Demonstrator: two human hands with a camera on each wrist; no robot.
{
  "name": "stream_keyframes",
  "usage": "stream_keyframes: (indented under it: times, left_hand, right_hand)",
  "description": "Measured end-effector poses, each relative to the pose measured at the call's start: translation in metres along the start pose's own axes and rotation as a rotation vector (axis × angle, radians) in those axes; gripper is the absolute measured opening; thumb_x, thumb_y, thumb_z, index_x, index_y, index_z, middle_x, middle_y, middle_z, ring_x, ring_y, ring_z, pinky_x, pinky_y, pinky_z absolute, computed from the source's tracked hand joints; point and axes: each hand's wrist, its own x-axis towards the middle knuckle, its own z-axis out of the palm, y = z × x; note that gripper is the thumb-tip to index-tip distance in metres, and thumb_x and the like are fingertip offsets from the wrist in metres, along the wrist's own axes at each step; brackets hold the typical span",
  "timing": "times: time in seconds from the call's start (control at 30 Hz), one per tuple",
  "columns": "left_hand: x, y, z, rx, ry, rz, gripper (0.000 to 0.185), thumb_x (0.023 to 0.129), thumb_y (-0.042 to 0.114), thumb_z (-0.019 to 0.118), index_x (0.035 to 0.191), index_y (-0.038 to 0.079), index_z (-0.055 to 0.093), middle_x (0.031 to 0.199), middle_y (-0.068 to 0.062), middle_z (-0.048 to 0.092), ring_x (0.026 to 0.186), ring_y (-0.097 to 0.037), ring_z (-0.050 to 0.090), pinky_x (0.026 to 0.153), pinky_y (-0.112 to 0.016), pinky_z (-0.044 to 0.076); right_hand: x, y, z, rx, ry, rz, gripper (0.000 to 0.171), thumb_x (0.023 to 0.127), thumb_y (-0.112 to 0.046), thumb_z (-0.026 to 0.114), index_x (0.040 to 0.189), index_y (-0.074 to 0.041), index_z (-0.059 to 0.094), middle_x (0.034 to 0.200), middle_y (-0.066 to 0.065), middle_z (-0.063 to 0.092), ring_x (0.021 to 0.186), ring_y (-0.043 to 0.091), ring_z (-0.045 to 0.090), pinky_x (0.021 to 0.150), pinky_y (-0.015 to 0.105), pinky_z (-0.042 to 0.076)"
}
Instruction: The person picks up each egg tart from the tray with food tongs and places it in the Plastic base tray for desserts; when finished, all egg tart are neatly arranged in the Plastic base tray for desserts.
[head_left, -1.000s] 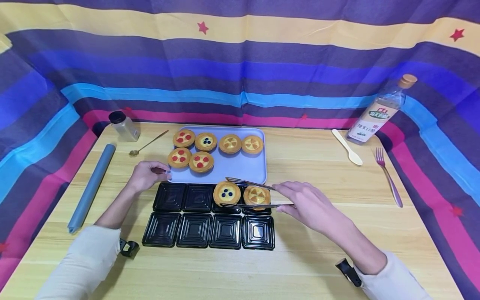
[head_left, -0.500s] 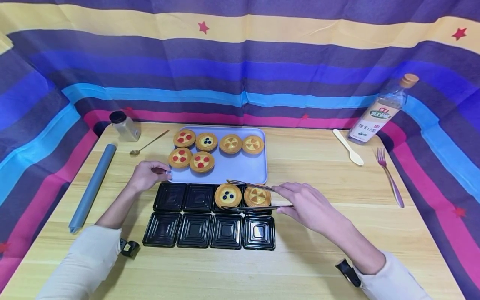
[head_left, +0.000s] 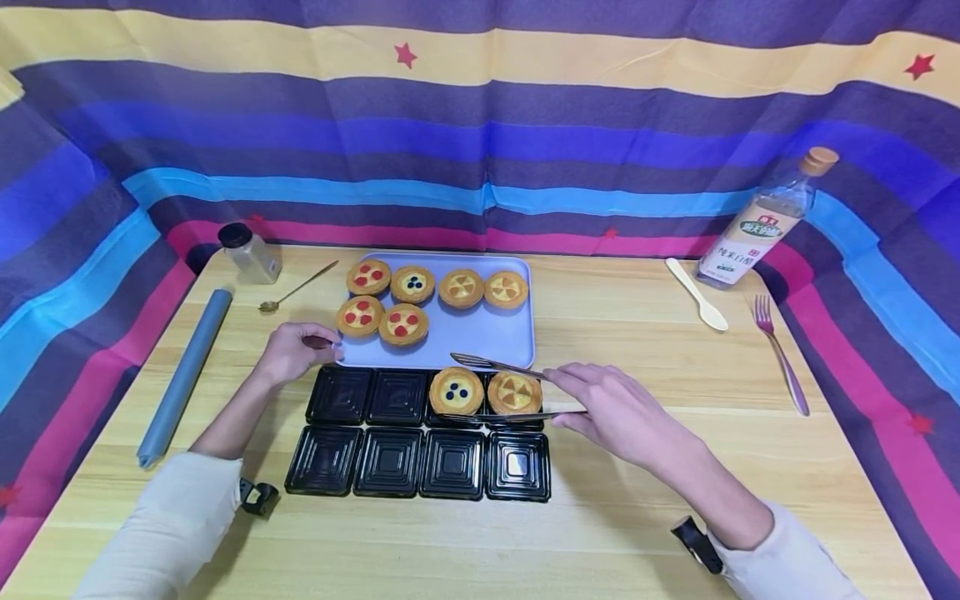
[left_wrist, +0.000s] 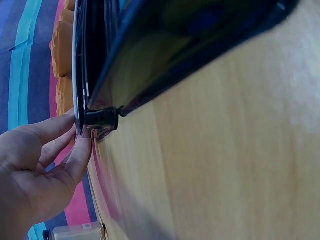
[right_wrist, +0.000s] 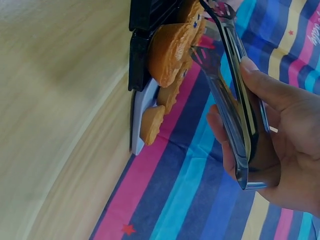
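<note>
My left hand pinches the near left corner of a lilac tray, as the left wrist view also shows. My right hand holds metal tongs, their arms spread apart. In the head view the tongs' tips lie on either side of a tart with blueberries, which sits in the back row of black square plastic containers. Right beside it, in the last back container, is a tart with triangular toppings. Several tarts with red, blue or triangular toppings rest on the tray.
A grey roll, a dark-lidded jar and a small long-handled spoon are at the left. At the right are a labelled bottle, a cream spoon and a fork. Striped cloth surrounds the table.
The blueberry tart has settled slightly lower and to the right in its container. The tongs' arms have spread a little wider around it. My left hand stays at the tray corner.
</note>
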Motion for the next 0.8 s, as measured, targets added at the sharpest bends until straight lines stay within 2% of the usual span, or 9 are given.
stream_keyframes:
  times: [0.4,0.8]
  left_hand:
    - [0.0,0.0,0.0,0.004,-0.004,0.003,0.028,0.083,0.014,0.072,0.105,-0.003,0.068,0.099,-0.019,0.069,0.078,-0.005,0.059,0.066,-0.019,0.048]
    - [-0.001,0.001,-0.001,0.013,-0.013,0.002,0.029,0.084,0.014,0.071,0.107,-0.003,0.067,0.101,-0.02,0.069,0.078,-0.007,0.06,0.067,-0.019,0.049]
  right_hand:
    - [0.021,-0.003,0.002,0.017,0.055,-0.017,0.054,0.081,-0.03,0.074,0.125,-0.002,0.06,0.115,0.014,0.067,0.1,0.027,0.067,0.085,0.039,0.054]
    - [0.063,0.003,0.015,-0.012,0.064,0.006,0.056,0.082,-0.031,0.073,0.126,0.001,0.058,0.117,0.017,0.066,0.1,0.029,0.066,0.087,0.041,0.053]
